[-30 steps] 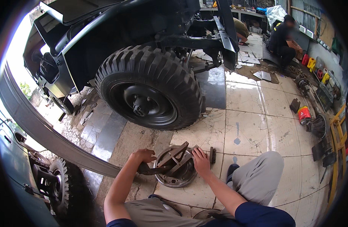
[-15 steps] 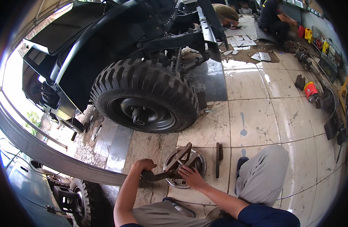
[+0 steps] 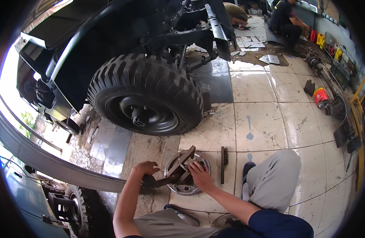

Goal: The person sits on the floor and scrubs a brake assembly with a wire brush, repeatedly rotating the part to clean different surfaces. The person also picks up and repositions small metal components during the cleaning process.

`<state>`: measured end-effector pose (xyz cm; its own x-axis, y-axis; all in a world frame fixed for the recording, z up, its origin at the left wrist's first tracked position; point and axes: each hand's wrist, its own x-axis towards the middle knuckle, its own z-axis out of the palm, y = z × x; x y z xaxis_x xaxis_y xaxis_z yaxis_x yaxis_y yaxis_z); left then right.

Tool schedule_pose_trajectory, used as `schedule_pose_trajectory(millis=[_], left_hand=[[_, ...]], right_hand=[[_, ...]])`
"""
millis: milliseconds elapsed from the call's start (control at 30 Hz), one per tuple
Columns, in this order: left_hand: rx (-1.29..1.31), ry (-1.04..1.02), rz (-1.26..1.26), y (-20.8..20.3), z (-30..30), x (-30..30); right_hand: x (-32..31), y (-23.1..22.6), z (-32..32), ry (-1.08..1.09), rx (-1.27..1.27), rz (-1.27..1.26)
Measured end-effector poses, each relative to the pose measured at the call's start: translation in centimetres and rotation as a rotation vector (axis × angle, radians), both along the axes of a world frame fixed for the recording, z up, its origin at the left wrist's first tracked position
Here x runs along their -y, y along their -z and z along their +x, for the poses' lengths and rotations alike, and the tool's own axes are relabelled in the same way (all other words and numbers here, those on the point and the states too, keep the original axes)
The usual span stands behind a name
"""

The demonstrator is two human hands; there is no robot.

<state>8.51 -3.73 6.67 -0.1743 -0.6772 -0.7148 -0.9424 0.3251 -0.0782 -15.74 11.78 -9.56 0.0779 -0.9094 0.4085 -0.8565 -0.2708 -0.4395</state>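
A dark metal arm with a forked, triangular bracket (image 3: 185, 155) lies across a round silver metal disc (image 3: 186, 190) on the floor in front of me. My right hand (image 3: 199, 174) presses down over the bracket, fingers bent together at its edge; whatever is between them is hidden. Just above the arm's left end (image 3: 150, 182) is my left hand (image 3: 147, 168), its fingers loosely stretched toward the bracket and holding nothing visible. To the right of the disc lies a wire brush (image 3: 223, 164) with a dark handle, bristles facing right.
A vehicle's large knobbly tyre (image 3: 144, 95) stands just beyond the disc. A long grey beam (image 3: 71, 168) runs in from the left. Car parts and a red can (image 3: 320, 96) line the right wall. Two other people, one a seated person (image 3: 285, 20), are at the back.
My right hand has shifted over the bracket, covering the thin pale piece seen by its fingertips before. My left hand has lifted slightly off the arm's end. The whole view has shifted a little.
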Motion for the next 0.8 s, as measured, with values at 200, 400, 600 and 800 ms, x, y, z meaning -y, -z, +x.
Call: schedule_pose_trajectory(millis=[200, 400, 600, 800], left_hand=[[-0.013, 0.094, -0.051, 1.6, -0.6, 2.8], [-0.061, 0.181, 0.17, 4.5, -0.9, 1.2], [0.016, 0.37, -0.096, 3.0, -2.2, 1.2], [-0.009, 0.2, 0.009, 0.7, -3.1, 0.2]], right_hand=[[-4.0, 0.8, 4.7, -0.269, -0.046, 0.154], [-0.8, 2.0, 0.2, -0.144, -0.034, 0.037], [1.0, 2.1, -3.2, 0.054, -0.152, 0.091], [-4.6, 0.7, 5.3, -0.263, -0.102, 0.112]])
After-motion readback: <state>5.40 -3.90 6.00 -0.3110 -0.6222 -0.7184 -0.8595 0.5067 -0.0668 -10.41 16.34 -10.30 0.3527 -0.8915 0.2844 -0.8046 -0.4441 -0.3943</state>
